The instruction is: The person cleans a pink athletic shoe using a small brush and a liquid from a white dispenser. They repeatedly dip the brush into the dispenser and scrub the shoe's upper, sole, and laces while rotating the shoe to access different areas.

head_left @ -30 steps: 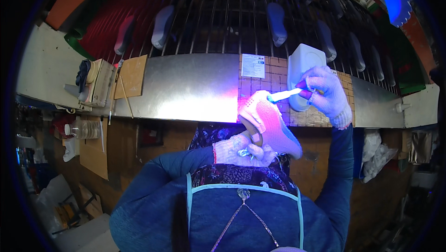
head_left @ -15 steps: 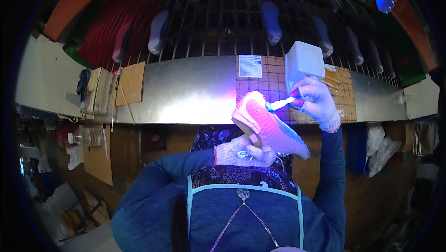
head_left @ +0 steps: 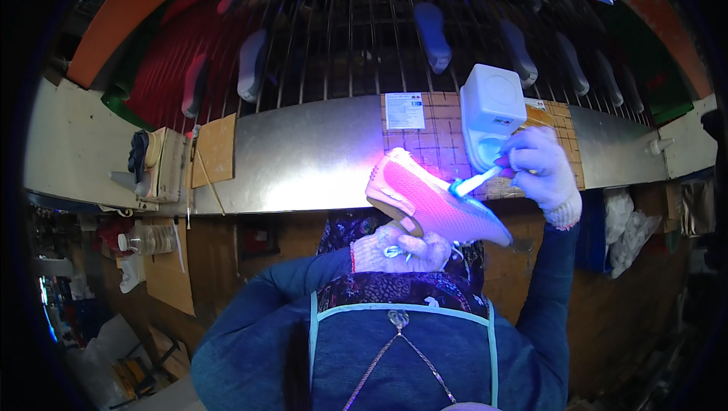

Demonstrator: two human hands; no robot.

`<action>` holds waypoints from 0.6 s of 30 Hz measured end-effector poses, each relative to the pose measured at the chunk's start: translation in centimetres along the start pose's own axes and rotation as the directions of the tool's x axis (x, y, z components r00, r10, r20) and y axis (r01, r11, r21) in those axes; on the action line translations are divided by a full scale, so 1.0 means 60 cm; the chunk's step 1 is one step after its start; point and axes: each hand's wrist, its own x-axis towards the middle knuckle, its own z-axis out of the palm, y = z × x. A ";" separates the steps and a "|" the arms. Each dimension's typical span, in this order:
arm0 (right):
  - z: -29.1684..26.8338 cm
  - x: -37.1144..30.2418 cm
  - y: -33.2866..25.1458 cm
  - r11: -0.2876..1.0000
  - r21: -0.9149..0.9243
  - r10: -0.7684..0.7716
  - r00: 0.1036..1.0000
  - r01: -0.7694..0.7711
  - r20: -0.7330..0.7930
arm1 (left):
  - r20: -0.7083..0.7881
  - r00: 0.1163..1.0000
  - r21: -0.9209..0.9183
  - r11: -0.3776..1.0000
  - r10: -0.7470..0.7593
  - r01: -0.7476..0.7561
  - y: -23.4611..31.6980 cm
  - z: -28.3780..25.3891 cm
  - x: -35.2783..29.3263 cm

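in the head view: gripping a pink knit shoe (head_left: 436,202) from below with the closed, gloved left hand (head_left: 402,250), across the front edge of the metal counter (head_left: 303,149), with toe to the right, apparently tilted to offer its far edge. pinching a pale-handled brush (head_left: 481,181) in the gloved right hand (head_left: 538,164), with bristles against that edge. beside the right hand, probably for a short reach, a white plastic container (head_left: 493,96) with an open dish, on a taped cardboard sheet (head_left: 421,145) likely meant to catch drips. at the counter's rear edge, a printed paper (head_left: 404,111); toward its left end, a tan board (head_left: 214,151) and a thin stick (head_left: 210,182). beyond the rear edge, grey soles (head_left: 432,36) on metal rods; below the right end, plastic bags (head_left: 626,233) in a dim workshop.
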 end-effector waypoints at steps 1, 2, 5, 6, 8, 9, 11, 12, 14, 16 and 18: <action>-0.005 0.000 0.000 0.998 -0.050 0.024 0.998 -0.027 -0.063 | 0.009 0.999 0.022 0.999 0.040 -0.040 0.007 0.012 -0.002; -0.008 -0.004 -0.005 0.993 -0.095 0.053 0.991 -0.065 -0.125 | -0.028 0.991 0.062 0.990 0.131 -0.129 0.007 0.023 -0.007; 0.002 -0.010 -0.034 0.977 0.018 0.206 0.928 -0.211 -0.310 | 0.113 0.926 0.715 0.618 0.360 -0.328 0.018 0.076 -0.020; 0.009 -0.012 -0.048 0.963 0.099 0.269 0.897 -0.250 -0.350 | 0.140 0.821 0.962 0.122 0.554 -0.246 0.020 0.099 -0.033; 0.024 -0.014 -0.081 0.964 0.161 0.261 0.883 -0.213 -0.390 | 0.164 0.699 0.981 -0.039 0.696 -0.191 0.047 0.140 -0.022; 0.032 -0.013 -0.098 0.969 0.165 0.234 0.894 -0.183 -0.382 | 0.206 0.679 0.959 -0.009 0.705 -0.282 0.066 0.159 -0.014; 0.050 -0.008 -0.125 0.982 0.156 0.157 0.926 -0.108 -0.343 | 0.282 0.634 0.890 0.052 0.720 -0.454 0.097 0.181 -0.005; 0.058 -0.003 -0.132 0.988 0.130 0.123 0.947 -0.087 -0.297 | 0.363 0.538 0.891 -0.115 0.760 -0.439 0.108 0.182 -0.006; 0.078 0.013 -0.139 0.992 0.123 0.058 0.973 -0.031 -0.224 | 0.487 0.442 0.843 -0.273 0.753 -0.464 0.121 0.171 -0.014; 0.097 0.038 -0.131 0.999 0.014 -0.028 0.974 0.032 -0.223 | 0.444 0.551 0.845 -0.124 0.707 -0.521 0.132 0.160 -0.027; 0.106 0.074 -0.109 0.997 -0.067 -0.059 0.937 0.039 -0.345 | 0.549 0.729 0.780 0.063 0.409 -0.622 0.142 0.149 -0.037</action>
